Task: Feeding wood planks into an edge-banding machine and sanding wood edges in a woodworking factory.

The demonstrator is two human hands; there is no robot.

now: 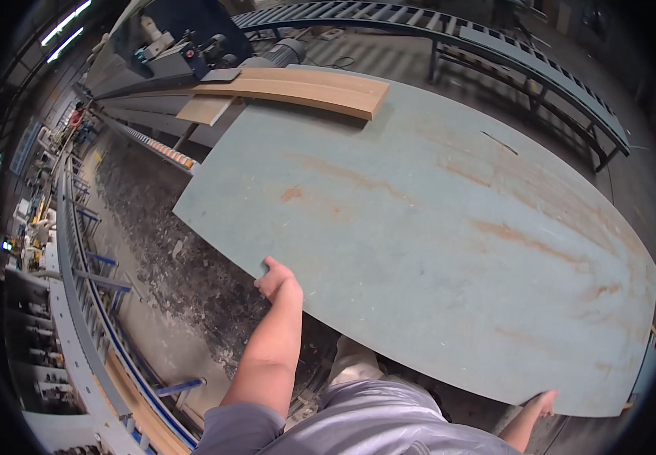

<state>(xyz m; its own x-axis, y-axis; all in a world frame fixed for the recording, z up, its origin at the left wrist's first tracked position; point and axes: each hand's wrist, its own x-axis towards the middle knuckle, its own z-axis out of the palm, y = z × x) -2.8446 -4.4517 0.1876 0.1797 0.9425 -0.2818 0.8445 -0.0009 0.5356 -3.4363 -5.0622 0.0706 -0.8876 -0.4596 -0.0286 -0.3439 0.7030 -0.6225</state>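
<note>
So nearest the cam is the light grey shirt (366, 421), then both hands on the near edge of the big pale green panel (388, 250), which fills the middle, rust-type scuffs on top. R hand (546, 403) is at the near corner, right side; can't tell how far its fingers bend, they're mostly hidden. L hand (276, 282) is farther along the same edge, fingers curled in, looks like a loose hold on the rim w/ thumb up. Step rn is prob steadying or shifting the panel, imo. Any next move calls for even effort from both hands, bc a wooden board (305, 85) lies across the far end and could slide. Past that: blue-and-grey machine (184, 45) far left, roller conveyor (366, 10) behind.
</note>
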